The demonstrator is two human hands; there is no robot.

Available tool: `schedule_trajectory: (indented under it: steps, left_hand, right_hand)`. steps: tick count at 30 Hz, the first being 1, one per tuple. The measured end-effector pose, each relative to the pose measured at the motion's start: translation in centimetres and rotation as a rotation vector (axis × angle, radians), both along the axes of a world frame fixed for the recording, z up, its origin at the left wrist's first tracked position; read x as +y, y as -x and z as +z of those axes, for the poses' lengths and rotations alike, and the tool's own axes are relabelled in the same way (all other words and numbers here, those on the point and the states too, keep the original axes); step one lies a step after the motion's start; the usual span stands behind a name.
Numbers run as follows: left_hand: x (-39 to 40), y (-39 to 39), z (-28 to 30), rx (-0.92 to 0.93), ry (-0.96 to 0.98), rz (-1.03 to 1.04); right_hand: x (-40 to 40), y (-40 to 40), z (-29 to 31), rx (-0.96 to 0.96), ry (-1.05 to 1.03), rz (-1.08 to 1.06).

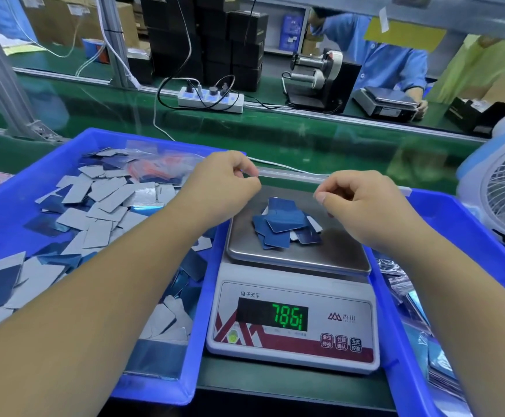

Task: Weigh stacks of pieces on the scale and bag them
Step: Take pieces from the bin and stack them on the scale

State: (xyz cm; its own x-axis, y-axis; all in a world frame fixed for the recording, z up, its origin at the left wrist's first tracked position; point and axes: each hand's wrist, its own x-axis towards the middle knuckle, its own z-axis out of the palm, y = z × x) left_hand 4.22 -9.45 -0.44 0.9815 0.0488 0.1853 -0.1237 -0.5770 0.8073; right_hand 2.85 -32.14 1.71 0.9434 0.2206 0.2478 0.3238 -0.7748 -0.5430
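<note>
One loose heap of blue pieces (pixel 287 225) lay on the steel pan of the scale (pixel 293 296), whose green display read 78.61, so you had a batch weighed or nearly so. As I judge it, bagging that batch was the step in hand, and most of the job lay ahead: the blue tray (pixel 13 188) at your nine o'clock held a great many unsorted grey and blue pieces, with what looked like clear bags at its far end. Another blue tray (pixel 456 224) at your three o'clock held shiny packets, perhaps finished bags, though I could not tell for sure.

Your left hand (pixel 221 188) hovered above the far left corner of the pan with its fingers curled and its thumb and forefinger pinched together. Your right hand (pixel 362 203) hovered over the far right corner in the same pinch. A faint clear film seemed to stretch between the two pinches, most likely a clear bag (pixel 287 179) you were pulling open, though it was too transparent to be certain. Neither hand touched the pieces or the scale.

At one o'clock, across the green desk (pixel 305 139), another person worked at a second scale (pixel 386 100).
</note>
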Motion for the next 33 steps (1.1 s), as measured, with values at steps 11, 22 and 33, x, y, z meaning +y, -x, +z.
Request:
schedule_trajectory:
  steps: [11,22,33]
  left_hand:
    - [-0.7,1.1,0.8,0.261,-0.326,-0.044]
    - [-2.5,1.9,2.4,0.295,-0.565,-0.183]
    - [-3.9,1.5,4.3,0.311,-0.614,-0.293]
  right_hand:
    - [-0.1,-0.1,-0.4,0.116,0.048,0.038]
    - [-0.5,0.0,0.1,0.313,0.043,0.044]
    - [-0.1,0.0,0.2,0.403,-0.013,-0.006]
